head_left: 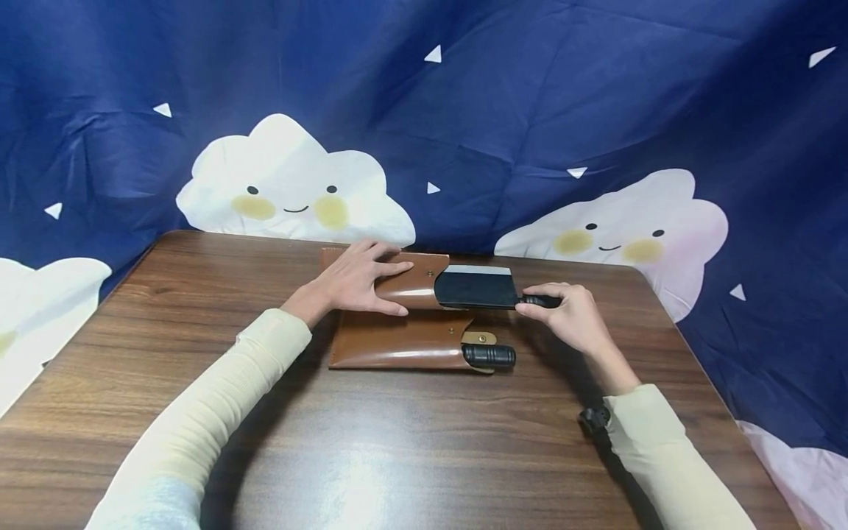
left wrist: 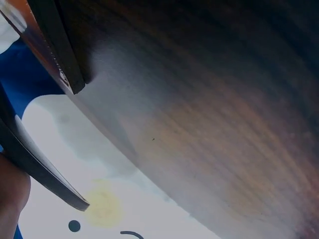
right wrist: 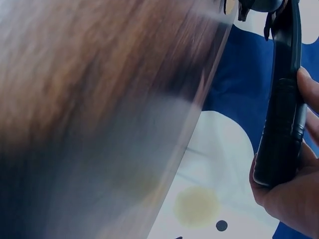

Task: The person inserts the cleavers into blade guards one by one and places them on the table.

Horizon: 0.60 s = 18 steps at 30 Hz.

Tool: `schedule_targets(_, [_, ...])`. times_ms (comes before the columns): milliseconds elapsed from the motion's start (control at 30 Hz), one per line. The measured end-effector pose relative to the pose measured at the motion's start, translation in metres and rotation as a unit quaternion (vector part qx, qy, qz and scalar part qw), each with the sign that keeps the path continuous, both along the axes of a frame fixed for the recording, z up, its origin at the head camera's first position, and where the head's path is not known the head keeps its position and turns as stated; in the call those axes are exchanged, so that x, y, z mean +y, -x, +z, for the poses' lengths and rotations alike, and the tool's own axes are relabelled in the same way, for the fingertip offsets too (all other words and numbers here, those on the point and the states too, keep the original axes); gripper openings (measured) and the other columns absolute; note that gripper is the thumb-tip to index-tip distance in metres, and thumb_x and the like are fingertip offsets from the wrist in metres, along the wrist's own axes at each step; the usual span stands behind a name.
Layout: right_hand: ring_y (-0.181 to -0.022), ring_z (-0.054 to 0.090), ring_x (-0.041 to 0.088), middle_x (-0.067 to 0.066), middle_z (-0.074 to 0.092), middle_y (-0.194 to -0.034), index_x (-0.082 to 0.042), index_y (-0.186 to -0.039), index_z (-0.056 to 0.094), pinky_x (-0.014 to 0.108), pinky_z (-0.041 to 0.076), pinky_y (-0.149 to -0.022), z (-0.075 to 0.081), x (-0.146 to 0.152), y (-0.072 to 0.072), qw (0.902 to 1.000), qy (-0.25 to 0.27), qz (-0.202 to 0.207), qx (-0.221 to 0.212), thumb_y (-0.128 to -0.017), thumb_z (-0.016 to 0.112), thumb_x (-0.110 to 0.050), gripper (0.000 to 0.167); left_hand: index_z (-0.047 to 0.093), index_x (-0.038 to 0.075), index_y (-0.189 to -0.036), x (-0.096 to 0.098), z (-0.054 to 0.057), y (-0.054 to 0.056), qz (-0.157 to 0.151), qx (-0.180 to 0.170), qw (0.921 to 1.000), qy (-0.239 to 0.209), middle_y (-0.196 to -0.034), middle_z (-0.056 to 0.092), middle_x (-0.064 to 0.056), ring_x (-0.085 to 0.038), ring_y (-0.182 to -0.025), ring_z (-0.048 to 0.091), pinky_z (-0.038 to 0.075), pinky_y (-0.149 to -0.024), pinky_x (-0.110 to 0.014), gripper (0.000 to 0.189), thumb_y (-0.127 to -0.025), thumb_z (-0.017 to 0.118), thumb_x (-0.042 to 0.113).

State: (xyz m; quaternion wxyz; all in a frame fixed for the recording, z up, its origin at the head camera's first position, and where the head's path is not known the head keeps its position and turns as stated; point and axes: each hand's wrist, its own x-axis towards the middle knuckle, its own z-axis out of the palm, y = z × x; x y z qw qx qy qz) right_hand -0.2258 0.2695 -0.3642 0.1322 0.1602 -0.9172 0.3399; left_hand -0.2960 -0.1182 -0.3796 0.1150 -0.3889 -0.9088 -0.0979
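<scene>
A cleaver with a dark blade and a pale edge lies partly inside a brown leather sheath at the back of the table. My right hand pinches its black handle; in the right wrist view the fingers wrap round that ridged handle. On top of the sheath rests my left hand, fingers spread and thumb near the front edge. Just in front lies a second brown sheath, with a ridged black handle sticking out and a tan snap strap beside it.
The wooden table has its back edge right behind the upper sheath. Beyond it hangs a blue cloth printed with white clouds. A small black device sits by my right wrist.
</scene>
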Motion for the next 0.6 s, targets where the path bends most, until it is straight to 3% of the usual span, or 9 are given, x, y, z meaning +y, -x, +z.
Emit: schedule_targets(600, [-0.104,0.067,0.035,0.016,0.075,-0.105,-0.002,-0.105,0.079,0.048,0.049,-0.089,0.001,-0.014,-0.001,1.0,0.005,0.002,0.006,-0.083,0.086,-0.02,0.03,0.059,0.025,-0.146,0.011,0.005,-0.002,-0.007,-0.001,1.0,0.005,-0.146,0.048,-0.01,-0.03,-0.127,0.042,0.033,-0.107,-0.045,0.092,-0.074,0.065,0.081])
